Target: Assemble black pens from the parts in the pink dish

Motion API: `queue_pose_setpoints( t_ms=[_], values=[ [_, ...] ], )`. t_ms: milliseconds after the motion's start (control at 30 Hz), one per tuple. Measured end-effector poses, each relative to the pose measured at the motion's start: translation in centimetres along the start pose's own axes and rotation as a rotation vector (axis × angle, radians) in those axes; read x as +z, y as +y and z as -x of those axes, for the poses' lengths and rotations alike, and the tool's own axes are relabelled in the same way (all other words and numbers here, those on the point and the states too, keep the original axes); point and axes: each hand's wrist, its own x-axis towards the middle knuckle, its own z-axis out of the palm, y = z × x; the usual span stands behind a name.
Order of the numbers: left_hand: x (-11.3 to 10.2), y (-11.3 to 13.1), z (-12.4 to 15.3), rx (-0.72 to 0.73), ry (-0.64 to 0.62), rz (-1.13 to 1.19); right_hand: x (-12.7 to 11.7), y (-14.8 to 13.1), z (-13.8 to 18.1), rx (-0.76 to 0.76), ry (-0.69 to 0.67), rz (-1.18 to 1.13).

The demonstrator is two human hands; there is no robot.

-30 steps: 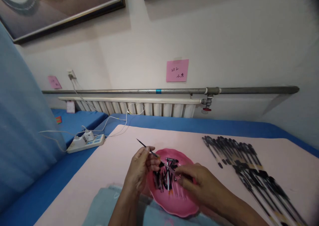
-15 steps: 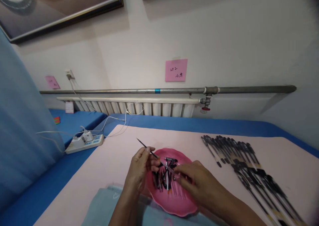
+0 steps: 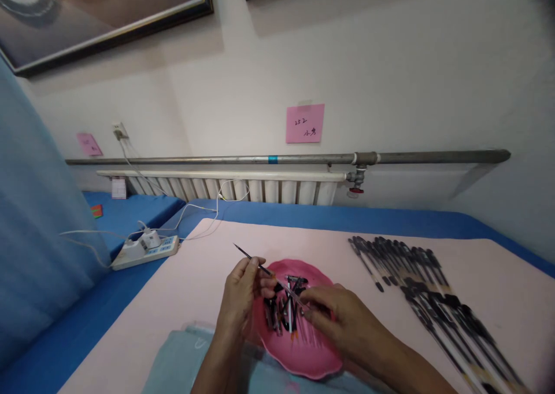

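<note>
My left hand point(image 3: 243, 293) is closed in a pinch round a thin black pen refill point(image 3: 248, 256) that sticks up to the left. My right hand point(image 3: 336, 319) is closed round a clear pen barrel point(image 3: 295, 295), which meets the refill above a pink plate point(image 3: 303, 356). The plate holds several small black and white pen parts point(image 3: 284, 316). Both hands hover over the plate's left half.
Rows of several black pens point(image 3: 427, 290) lie on the pink cloth point(image 3: 182, 301) to the right. A white power strip point(image 3: 145, 249) with cables rests on the blue surface at the left. A radiator point(image 3: 243, 188) and pipe run along the wall behind. A light blue cloth point(image 3: 177, 365) lies near me.
Both hands and the refill have barely shifted; the view has drifted slightly right and down, and the refill's tip sits a little lower.
</note>
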Motion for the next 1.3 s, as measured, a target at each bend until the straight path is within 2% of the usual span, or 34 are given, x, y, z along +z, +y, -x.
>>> queue_pose_setpoints(
  t_ms=[233,367,433,600,667,733,800,900,967,1033,1100,1200,1300],
  values=[
    [0.6,-0.6,0.5,0.01,-0.072,-0.121,0.1,0.2,0.0,-0.041,0.045,0.037],
    [1.1,-0.5,1.3,-0.064,-0.261,-0.174,0.3,0.1,0.0,-0.037,0.048,-0.1],
    [1.1,-0.1,1.5,-0.103,-0.317,-0.157,0.5,0.2,0.0,-0.009,0.041,-0.2],
    [0.0,0.9,0.7,-0.072,-0.094,-0.116,0.5,1.0,-0.2,0.16,0.082,-0.421],
    [-0.2,0.9,0.5,-0.092,-0.069,-0.135,0.4,1.3,-0.3,0.243,0.094,-0.515],
    [-0.1,0.7,0.7,-0.15,-0.139,-0.16,0.3,1.5,-0.4,0.291,0.102,-0.602],
    [0.5,0.3,1.2,-0.219,-0.267,-0.187,0.4,1.4,-0.4,0.304,0.102,-0.662],
    [1.7,-0.3,2.0,-0.265,-0.454,-0.192,0.8,1.0,-0.3,0.282,0.1,-0.724],
    [2.2,-0.5,2.3,-0.264,-0.504,-0.185,1.0,0.8,-0.2,0.241,0.078,-0.723],
    [2.2,-0.5,2.2,-0.253,-0.476,-0.185,1.1,0.9,-0.3,0.186,0.09,-0.645],
    [1.8,-0.3,1.9,-0.224,-0.406,-0.169,0.9,1.4,-0.4,0.139,0.169,-0.468],
    [0.7,0.4,1.2,-0.156,-0.241,-0.113,0.6,2.8,-0.5,0.098,0.255,-0.12],
    [-0.3,1.2,0.4,-0.096,-0.046,-0.093,0.5,4.1,-0.6,0.075,0.207,0.146]
  ],
)
